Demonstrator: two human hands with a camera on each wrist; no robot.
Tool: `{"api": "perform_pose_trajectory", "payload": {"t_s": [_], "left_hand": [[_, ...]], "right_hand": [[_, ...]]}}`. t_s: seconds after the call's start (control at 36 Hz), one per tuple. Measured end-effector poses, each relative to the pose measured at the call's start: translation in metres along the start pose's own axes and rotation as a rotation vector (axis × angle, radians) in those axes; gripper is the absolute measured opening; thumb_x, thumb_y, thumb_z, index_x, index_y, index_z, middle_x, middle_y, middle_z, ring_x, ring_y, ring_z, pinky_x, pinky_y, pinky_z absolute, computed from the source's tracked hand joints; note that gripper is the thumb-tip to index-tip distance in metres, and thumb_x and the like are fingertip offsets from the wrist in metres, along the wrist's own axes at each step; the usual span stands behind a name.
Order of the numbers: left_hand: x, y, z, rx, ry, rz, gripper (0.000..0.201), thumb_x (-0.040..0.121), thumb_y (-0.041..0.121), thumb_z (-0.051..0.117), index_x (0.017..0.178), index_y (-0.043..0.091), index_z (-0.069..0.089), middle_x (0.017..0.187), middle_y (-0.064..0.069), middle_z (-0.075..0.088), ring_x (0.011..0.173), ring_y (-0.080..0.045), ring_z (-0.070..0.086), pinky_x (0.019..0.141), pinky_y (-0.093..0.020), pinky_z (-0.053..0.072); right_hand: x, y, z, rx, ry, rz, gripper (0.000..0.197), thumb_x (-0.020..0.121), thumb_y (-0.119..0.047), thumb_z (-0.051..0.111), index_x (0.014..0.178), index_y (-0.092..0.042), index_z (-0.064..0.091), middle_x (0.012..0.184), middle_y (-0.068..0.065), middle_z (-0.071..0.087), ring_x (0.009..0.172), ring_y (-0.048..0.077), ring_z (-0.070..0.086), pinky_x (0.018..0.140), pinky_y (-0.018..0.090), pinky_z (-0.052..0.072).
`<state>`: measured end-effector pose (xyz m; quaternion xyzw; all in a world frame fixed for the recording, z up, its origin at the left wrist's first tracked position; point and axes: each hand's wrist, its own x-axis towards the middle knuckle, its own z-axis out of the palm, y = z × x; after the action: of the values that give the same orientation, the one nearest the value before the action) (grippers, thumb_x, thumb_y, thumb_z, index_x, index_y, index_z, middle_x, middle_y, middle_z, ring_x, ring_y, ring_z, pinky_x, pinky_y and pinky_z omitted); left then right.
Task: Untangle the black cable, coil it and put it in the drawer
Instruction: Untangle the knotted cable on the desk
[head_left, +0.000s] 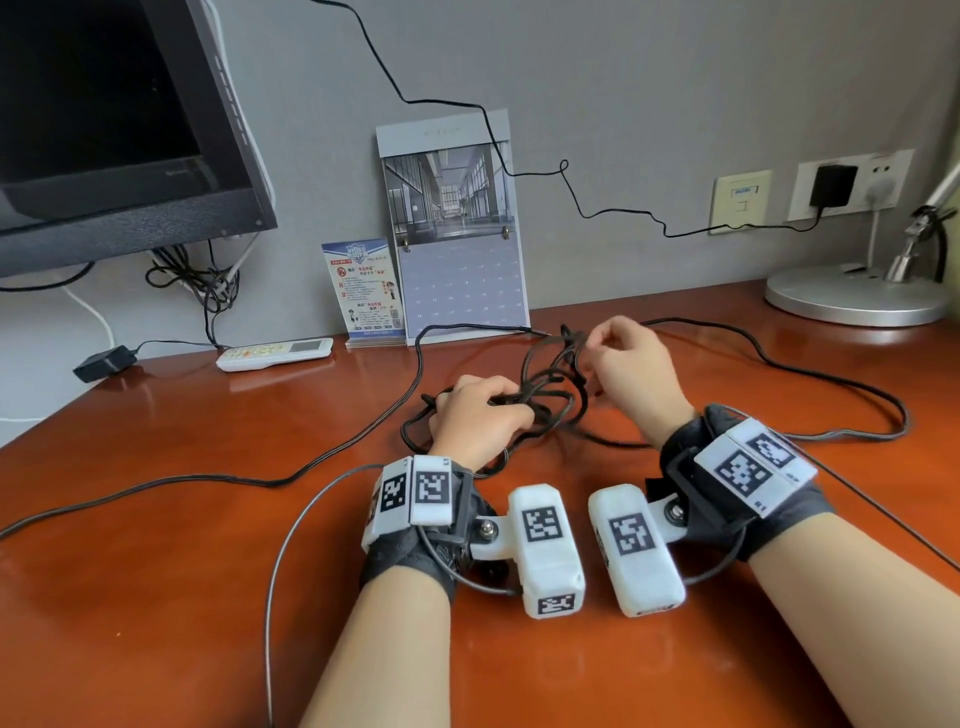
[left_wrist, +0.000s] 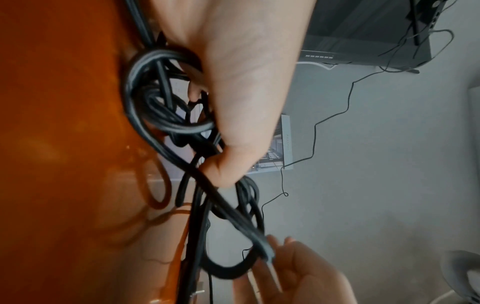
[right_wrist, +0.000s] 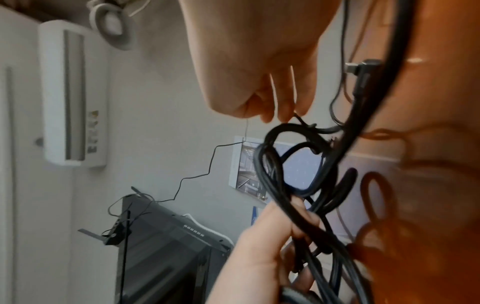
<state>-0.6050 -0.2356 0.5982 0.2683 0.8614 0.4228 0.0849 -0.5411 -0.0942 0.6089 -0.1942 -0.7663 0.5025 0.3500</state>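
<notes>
A tangled black cable (head_left: 550, 395) lies in a knot at the middle of the brown desk (head_left: 156, 571), with long runs trailing left and right. My left hand (head_left: 483, 410) grips a bundle of its loops (left_wrist: 166, 115) just above the desk. My right hand (head_left: 623, 358) is raised behind the knot and pinches a thin strand (right_wrist: 298, 118) at its top with curled fingers. In the right wrist view the loops (right_wrist: 283, 164) hang between both hands. No drawer is in view.
A monitor (head_left: 104, 130) stands at the back left, with a white remote (head_left: 275, 354) and a black adapter (head_left: 104, 364) below it. A calendar (head_left: 457, 234) and a card (head_left: 363, 291) lean on the wall. A lamp base (head_left: 852, 296) sits back right.
</notes>
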Motion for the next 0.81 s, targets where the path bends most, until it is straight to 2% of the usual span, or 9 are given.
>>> {"api": "perform_pose_trajectory", "payload": {"t_s": [0.06, 0.11, 0.22, 0.31, 0.39, 0.47, 0.56, 0.67, 0.81], "left_hand": [[-0.001, 0.001, 0.001, 0.034, -0.041, 0.022, 0.017, 0.062, 0.037, 0.059, 0.078, 0.042, 0.056, 0.112, 0.009, 0.044, 0.12, -0.024, 0.032, 0.107, -0.043, 0.026], [-0.002, 0.002, 0.001, 0.053, -0.064, 0.036, 0.019, 0.057, 0.038, 0.057, 0.073, 0.046, 0.052, 0.111, 0.01, 0.044, 0.119, -0.023, 0.032, 0.107, -0.042, 0.026], [-0.003, 0.004, 0.001, 0.068, -0.069, 0.036, 0.025, 0.054, 0.038, 0.055, 0.079, 0.044, 0.056, 0.11, 0.011, 0.045, 0.118, -0.023, 0.033, 0.106, -0.043, 0.027], [-0.003, 0.004, 0.001, 0.087, -0.068, 0.035, 0.034, 0.053, 0.039, 0.055, 0.087, 0.039, 0.058, 0.109, 0.012, 0.045, 0.118, -0.022, 0.033, 0.106, -0.043, 0.027], [-0.005, 0.006, 0.001, 0.093, -0.082, 0.035, 0.029, 0.053, 0.038, 0.056, 0.082, 0.042, 0.058, 0.107, 0.013, 0.045, 0.117, -0.021, 0.033, 0.107, -0.043, 0.026], [-0.005, 0.007, 0.001, 0.111, -0.102, 0.038, 0.024, 0.058, 0.036, 0.061, 0.082, 0.041, 0.06, 0.108, 0.013, 0.045, 0.118, -0.021, 0.033, 0.107, -0.042, 0.027], [-0.002, 0.004, 0.0, 0.112, -0.06, 0.023, 0.02, 0.071, 0.028, 0.067, 0.087, 0.038, 0.06, 0.112, 0.01, 0.045, 0.12, -0.024, 0.032, 0.106, -0.043, 0.029], [0.001, -0.002, -0.002, 0.131, 0.041, -0.013, 0.015, 0.077, 0.023, 0.064, 0.081, 0.037, 0.063, 0.11, 0.007, 0.046, 0.115, -0.026, 0.033, 0.103, -0.042, 0.031], [0.002, -0.005, -0.004, 0.134, 0.152, -0.095, 0.014, 0.077, 0.024, 0.064, 0.083, 0.036, 0.063, 0.119, 0.005, 0.049, 0.119, -0.027, 0.033, 0.104, -0.041, 0.028]], "right_hand": [[0.003, 0.0, -0.003, -0.034, 0.093, -0.125, 0.024, 0.081, -0.001, 0.046, 0.07, -0.023, 0.048, 0.072, -0.002, 0.058, 0.064, 0.021, 0.054, 0.066, 0.039, 0.049], [0.004, -0.001, -0.006, -0.132, 0.088, -0.237, 0.022, 0.08, 0.001, 0.049, 0.077, -0.021, 0.052, 0.08, -0.004, 0.055, 0.074, 0.019, 0.053, 0.072, 0.033, 0.045], [0.008, 0.009, -0.009, -0.433, -0.188, -0.317, 0.041, 0.082, 0.004, 0.051, 0.112, -0.02, 0.066, 0.12, 0.006, 0.054, 0.118, 0.027, 0.041, 0.093, 0.017, 0.023], [0.006, 0.011, -0.008, -0.428, -0.315, -0.309, 0.042, 0.089, -0.002, 0.053, 0.124, -0.023, 0.062, 0.126, 0.004, 0.055, 0.126, 0.025, 0.038, 0.108, 0.026, 0.026], [0.006, 0.009, -0.011, -0.41, -0.25, -0.298, 0.022, 0.086, -0.014, 0.064, 0.106, -0.021, 0.072, 0.101, -0.001, 0.064, 0.102, 0.012, 0.053, 0.089, 0.018, 0.036], [0.005, 0.007, -0.015, -0.459, -0.159, -0.256, 0.006, 0.083, -0.024, 0.069, 0.085, -0.022, 0.075, 0.082, -0.007, 0.067, 0.085, 0.011, 0.062, 0.081, 0.03, 0.05], [0.009, 0.004, -0.023, -0.522, 0.079, -0.25, 0.01, 0.086, -0.027, 0.063, 0.088, -0.022, 0.071, 0.085, -0.003, 0.067, 0.088, 0.021, 0.062, 0.069, 0.027, 0.042], [0.017, 0.004, -0.039, -0.411, 0.269, -0.115, 0.025, 0.087, -0.015, 0.047, 0.105, -0.024, 0.062, 0.101, 0.007, 0.067, 0.097, 0.033, 0.058, 0.074, 0.027, 0.034], [0.021, 0.007, -0.056, -0.333, 0.319, 0.031, 0.042, 0.084, -0.005, 0.04, 0.117, -0.017, 0.063, 0.117, 0.013, 0.063, 0.109, 0.035, 0.054, 0.09, 0.031, 0.04]]}}
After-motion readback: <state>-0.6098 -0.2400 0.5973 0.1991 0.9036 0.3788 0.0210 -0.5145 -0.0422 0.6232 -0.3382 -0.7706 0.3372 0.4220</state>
